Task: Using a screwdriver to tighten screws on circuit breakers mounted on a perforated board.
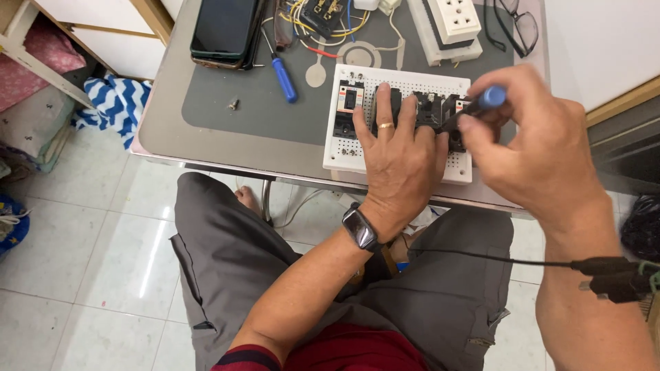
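A white perforated board (357, 151) lies at the table's near edge with black breakers (348, 108) mounted on it. My left hand (399, 154) lies flat on the board, fingers spread over the middle breakers, a ring on one finger and a dark watch on the wrist. My right hand (536, 148) grips a blue-handled screwdriver (481, 103), whose dark shaft points down-left into a breaker at the board's right side. The tip is hidden among the breakers.
On the grey table (206, 130) lie a second blue screwdriver (282, 77), a loose screw (234, 104), a dark phone (223, 31), a wired socket (323, 17), a white outlet strip (450, 24) and glasses (512, 24). A striped cloth (113, 99) lies on the floor.
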